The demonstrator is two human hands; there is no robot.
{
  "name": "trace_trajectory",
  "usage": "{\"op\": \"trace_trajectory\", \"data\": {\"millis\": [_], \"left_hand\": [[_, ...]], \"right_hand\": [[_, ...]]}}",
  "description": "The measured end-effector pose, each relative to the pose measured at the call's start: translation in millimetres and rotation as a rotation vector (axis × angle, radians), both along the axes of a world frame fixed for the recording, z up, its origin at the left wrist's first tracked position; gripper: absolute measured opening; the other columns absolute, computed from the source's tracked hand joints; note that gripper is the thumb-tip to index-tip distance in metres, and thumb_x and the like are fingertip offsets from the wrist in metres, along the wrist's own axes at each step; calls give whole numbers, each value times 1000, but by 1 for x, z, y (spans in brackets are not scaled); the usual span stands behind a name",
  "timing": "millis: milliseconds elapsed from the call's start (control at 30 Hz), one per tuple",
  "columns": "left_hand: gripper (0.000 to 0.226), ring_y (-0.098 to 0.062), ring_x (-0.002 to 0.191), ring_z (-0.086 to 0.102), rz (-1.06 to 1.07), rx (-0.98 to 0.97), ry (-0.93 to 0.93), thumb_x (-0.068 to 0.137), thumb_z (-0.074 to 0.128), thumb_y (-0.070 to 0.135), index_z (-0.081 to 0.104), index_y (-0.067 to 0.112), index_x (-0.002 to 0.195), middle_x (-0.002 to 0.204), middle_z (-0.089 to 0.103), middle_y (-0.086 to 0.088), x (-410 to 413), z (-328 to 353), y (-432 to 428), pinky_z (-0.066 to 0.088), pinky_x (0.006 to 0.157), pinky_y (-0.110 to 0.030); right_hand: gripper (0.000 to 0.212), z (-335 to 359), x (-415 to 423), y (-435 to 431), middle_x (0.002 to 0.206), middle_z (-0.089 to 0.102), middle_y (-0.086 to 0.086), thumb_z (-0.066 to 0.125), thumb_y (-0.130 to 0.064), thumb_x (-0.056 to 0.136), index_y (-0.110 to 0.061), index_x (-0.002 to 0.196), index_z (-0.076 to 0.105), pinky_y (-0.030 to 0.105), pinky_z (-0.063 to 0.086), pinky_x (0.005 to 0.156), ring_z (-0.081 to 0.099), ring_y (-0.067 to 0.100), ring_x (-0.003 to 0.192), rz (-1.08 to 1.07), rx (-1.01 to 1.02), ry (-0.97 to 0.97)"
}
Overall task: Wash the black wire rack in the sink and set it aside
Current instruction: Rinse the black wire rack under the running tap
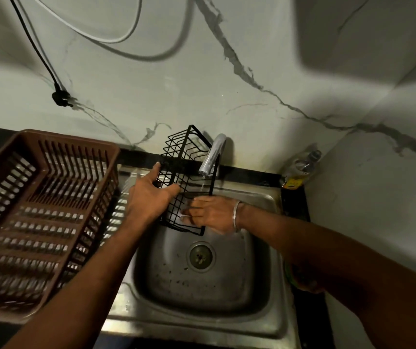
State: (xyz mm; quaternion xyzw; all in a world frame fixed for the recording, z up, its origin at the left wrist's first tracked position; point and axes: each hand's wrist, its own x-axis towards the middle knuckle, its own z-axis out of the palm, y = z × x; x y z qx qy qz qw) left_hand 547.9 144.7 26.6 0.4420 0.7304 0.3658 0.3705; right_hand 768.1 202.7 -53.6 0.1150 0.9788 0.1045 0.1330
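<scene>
The black wire rack (185, 157) stands tilted on end over the steel sink (264, 273), its upper part beside the tap (213, 156). A thin stream of water falls from the tap onto the rack. My left hand (150, 195) holds the rack's left side, thumb and fingers hooked round the wires. My right hand (212, 214), a metal bangle on its wrist, lies against the rack's lower right part with fingers stretched across the wires.
A brown plastic dish drainer (43, 212) stands on the sink's draining board at the left. A bottle (301, 166) sits in the back right corner of the counter. Cables and a black plug (60, 96) hang on the marbled wall.
</scene>
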Motion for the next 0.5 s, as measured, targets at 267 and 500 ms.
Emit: {"op": "trace_trajectory", "data": {"millis": [267,500], "left_hand": [[92,-8,62,66,-1,-30,59,74,79,45,43,40,159,108,81,-5,0,13,1,44,47,-12],[88,-12,70,66,-21,-44,106,78,80,44,45,37,159,97,80,-2,2,22,0,46,47,-13]], "right_hand": [[80,13,0,7,160,42,12,70,-12,80,-13,155,41,53,31,120,31,36,151,-146,45,73],[88,20,2,18,157,45,18,69,-11,76,-6,157,36,45,20,124,38,34,148,-282,84,80]]}}
